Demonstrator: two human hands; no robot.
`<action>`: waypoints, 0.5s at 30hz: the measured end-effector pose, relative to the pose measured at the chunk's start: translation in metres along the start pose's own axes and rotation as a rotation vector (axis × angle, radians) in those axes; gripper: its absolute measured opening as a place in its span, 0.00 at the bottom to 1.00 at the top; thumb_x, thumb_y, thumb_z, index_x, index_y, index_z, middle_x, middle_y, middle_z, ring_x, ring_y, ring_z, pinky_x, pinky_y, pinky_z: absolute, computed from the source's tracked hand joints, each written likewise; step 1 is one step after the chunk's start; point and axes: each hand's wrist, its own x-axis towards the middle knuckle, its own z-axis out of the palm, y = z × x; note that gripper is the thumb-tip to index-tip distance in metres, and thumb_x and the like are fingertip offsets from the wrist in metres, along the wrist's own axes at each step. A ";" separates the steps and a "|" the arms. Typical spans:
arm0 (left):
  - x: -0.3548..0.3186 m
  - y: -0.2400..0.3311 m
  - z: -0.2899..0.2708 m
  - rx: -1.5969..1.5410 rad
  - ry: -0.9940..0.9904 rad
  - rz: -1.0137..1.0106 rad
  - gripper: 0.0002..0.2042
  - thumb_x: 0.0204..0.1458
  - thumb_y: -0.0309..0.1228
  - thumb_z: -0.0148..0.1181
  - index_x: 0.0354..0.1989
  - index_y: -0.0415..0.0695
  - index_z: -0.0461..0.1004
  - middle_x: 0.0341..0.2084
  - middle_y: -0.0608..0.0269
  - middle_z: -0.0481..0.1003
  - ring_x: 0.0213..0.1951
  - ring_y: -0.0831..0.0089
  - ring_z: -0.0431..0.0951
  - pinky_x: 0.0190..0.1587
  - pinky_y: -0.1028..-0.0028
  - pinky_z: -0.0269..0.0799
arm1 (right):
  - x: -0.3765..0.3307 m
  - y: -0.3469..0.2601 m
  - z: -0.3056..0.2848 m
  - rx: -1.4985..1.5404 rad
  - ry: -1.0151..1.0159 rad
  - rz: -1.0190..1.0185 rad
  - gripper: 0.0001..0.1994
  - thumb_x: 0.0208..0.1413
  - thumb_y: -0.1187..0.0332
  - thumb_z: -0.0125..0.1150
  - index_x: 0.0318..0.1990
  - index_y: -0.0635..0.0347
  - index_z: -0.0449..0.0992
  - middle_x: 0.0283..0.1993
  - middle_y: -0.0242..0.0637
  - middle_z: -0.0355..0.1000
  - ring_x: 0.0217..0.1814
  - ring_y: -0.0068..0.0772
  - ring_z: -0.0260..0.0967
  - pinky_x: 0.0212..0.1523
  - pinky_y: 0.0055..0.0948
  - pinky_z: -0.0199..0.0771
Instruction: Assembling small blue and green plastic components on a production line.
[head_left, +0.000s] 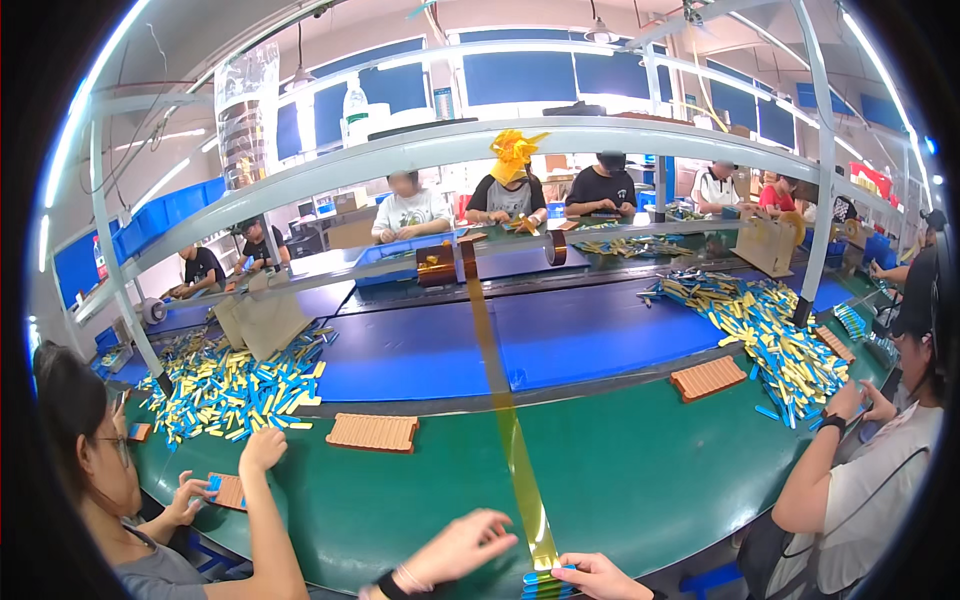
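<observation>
A long strip of amber, see-through tape [515, 450] runs from a tape roll [469, 258] on the overhead bar down to the table's near edge. Its lower end lies on a row of small blue-and-yellow strips [545, 582], partly cut off by the picture's lower edge. My right hand [602, 578] grips this row from the right, thumb and fingers at the tape's end. To the left of the tape is my left hand [465, 545], its fingers loosely stretched and holding nothing; it wears a dark wristband.
Heaps of blue and yellow strips lie left [245, 395] and right [775, 335]. Ridged orange-brown blocks [372, 432] [708, 378] rest on the green table [420, 500]. Co-workers sit close on the left [90, 450] and right [850, 480]; several more work across the blue surface [610, 335].
</observation>
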 end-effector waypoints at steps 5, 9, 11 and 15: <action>-0.030 0.000 0.059 -0.397 0.153 0.009 0.08 0.54 0.32 0.45 0.29 0.41 0.67 0.20 0.75 0.64 0.24 0.87 0.61 0.26 0.85 0.58 | 0.003 -0.012 0.012 0.045 0.064 0.043 0.06 0.54 0.69 0.49 0.32 0.61 0.69 0.29 0.23 0.66 0.31 0.13 0.60 0.32 0.15 0.60; -0.040 0.002 0.079 -0.595 0.269 -0.019 0.06 0.53 0.30 0.48 0.29 0.41 0.67 0.21 0.74 0.65 0.25 0.87 0.62 0.26 0.84 0.59 | -0.006 -0.015 0.016 -0.114 0.005 -0.021 0.06 0.53 0.69 0.50 0.30 0.62 0.68 0.28 0.23 0.65 0.30 0.13 0.58 0.31 0.15 0.59; -0.034 -0.006 0.080 -0.664 0.205 0.056 0.03 0.49 0.26 0.53 0.29 0.40 0.67 0.22 0.73 0.66 0.26 0.87 0.63 0.27 0.85 0.60 | -0.002 -0.012 0.017 -0.109 0.038 -0.022 0.06 0.53 0.69 0.50 0.29 0.62 0.68 0.27 0.23 0.64 0.30 0.13 0.57 0.30 0.15 0.59; -0.036 -0.015 0.081 -0.721 0.192 0.028 0.04 0.46 0.23 0.56 0.28 0.39 0.67 0.23 0.72 0.67 0.27 0.87 0.64 0.29 0.85 0.61 | -0.002 -0.012 0.021 -0.158 0.080 0.007 0.06 0.52 0.70 0.52 0.27 0.62 0.69 0.26 0.25 0.65 0.29 0.14 0.58 0.29 0.16 0.60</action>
